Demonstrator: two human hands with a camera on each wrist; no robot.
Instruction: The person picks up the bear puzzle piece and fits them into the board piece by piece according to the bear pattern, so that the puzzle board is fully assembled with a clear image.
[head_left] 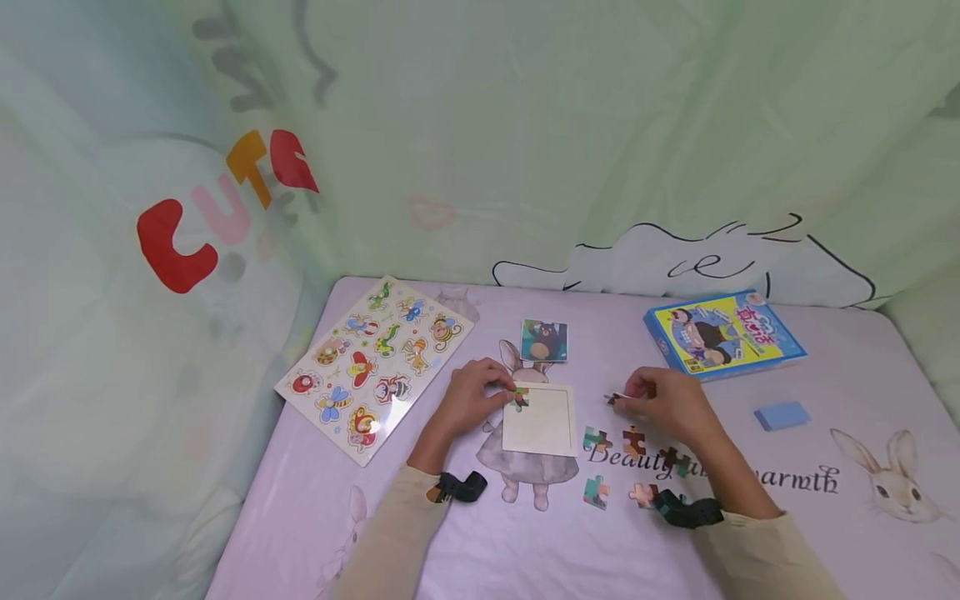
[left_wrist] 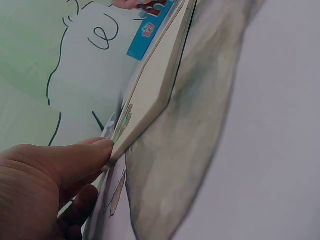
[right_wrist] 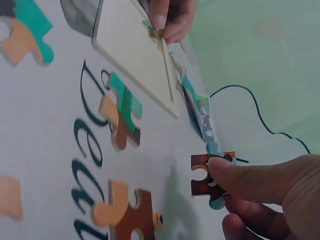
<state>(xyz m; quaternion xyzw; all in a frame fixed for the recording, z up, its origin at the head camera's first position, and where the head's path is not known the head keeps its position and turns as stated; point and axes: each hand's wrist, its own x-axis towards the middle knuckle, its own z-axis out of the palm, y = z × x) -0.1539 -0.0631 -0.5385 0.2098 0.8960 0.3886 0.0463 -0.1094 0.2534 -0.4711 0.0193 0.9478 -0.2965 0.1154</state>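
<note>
My left hand (head_left: 474, 396) grips the left edge of a square, pale puzzle tray (head_left: 543, 425), its thumb beside the upper left corner. In that corner lies one green and brown jigsaw piece (head_left: 520, 400). To the right of the tray, my right hand (head_left: 667, 402) pinches a dark brown jigsaw piece (right_wrist: 200, 188) between thumb and fingers, held above the cloth. Several loose pieces lie below that hand, among them a green and brown one (right_wrist: 125, 107) and an orange and brown one (right_wrist: 142, 212). The right wrist partly covers some of them.
A bear picture card (head_left: 544, 341) lies behind the tray. At the left is an insect puzzle board (head_left: 375, 367). A blue and yellow box (head_left: 723, 333) stands back right, with a blue block (head_left: 782, 416) in front of it. Curtains border the table's back and left.
</note>
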